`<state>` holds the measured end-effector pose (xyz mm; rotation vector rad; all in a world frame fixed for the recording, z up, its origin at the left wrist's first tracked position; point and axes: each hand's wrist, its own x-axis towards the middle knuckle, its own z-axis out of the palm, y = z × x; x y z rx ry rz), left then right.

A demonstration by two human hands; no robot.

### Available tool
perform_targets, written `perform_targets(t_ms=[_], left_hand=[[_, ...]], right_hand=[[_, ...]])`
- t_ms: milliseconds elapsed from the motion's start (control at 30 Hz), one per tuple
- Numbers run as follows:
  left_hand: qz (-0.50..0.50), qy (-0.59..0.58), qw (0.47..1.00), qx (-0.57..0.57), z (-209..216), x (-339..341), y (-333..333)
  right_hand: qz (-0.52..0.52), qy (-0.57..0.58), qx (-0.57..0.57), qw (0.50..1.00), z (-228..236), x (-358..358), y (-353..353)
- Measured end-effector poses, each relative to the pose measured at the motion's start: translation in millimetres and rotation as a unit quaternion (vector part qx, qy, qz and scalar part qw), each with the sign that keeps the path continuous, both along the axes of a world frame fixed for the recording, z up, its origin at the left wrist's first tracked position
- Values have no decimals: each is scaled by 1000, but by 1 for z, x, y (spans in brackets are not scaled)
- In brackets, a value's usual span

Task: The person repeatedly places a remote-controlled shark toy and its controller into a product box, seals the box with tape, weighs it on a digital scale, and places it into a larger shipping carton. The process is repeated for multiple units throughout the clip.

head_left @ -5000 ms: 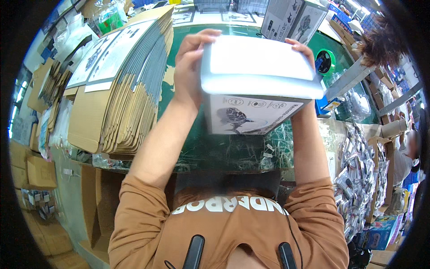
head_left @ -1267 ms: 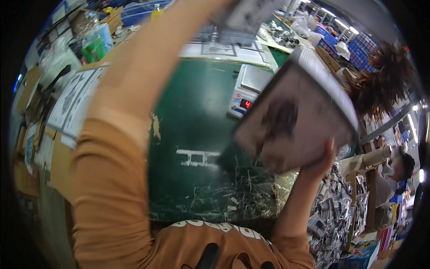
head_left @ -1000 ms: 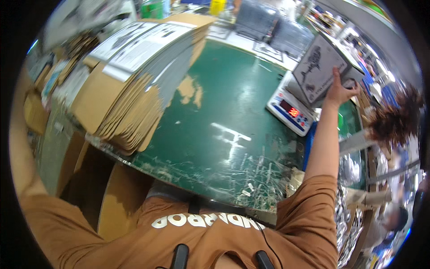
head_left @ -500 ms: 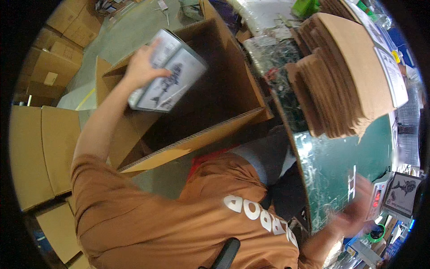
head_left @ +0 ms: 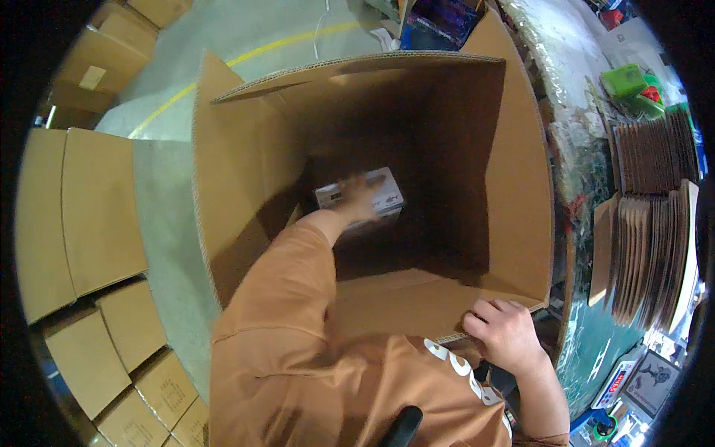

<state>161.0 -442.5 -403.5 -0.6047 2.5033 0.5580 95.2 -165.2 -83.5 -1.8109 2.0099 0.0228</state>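
Observation:
Deep inside a large open cardboard carton (head_left: pixel 520 186), my left hand (head_left: pixel 356 203) spans a white box (head_left: pixel 390 192) with dark printing, its fingers slightly blurred. The box is low in the dark interior, and whether it rests on the bottom cannot be made out. My left arm reaches in over the carton's near side. At the near right corner, my right hand (head_left: pixel 508 334) is closed over the carton's edge with curled fingers.
A bench (head_left: pixel 579 350) on the right carries stacks of flat cardboard pieces (head_left: pixel 644 257), a green plastic item (head_left: pixel 629 82) and a small device with a red display (head_left: pixel 614 384). Closed cartons (head_left: pixel 104 212) stand along the left. A yellow line crosses the floor beyond.
My left hand has lowered the white box from above the carton down into it. My right hand has come from the bench to the carton's near edge. My view has moved over the carton.

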Motion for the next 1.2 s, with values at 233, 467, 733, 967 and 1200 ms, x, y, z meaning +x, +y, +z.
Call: perform_targets(t_ms=[233, 467, 733, 967, 1200], left_hand=[[14, 27, 995, -94, -31, -18, -43], [97, -56, 976, -186, -75, -49, -116], [183, -204, 938, -213, -164, 20, -166], [29, -307, 951, -33, 31, -24, -127], [-596, 272, 463, 597, 393, -90, 11]], right_hand=[[-91, 70, -4, 993, -11, 12, -32], [-91, 80, 20, 992, -15, 6, -47], [-102, 77, -20, 992, -18, 3, -59], [-93, 64, -76, 991, -19, 8, -43], [-69, 157, -475, 863, 48, 1, 17]])
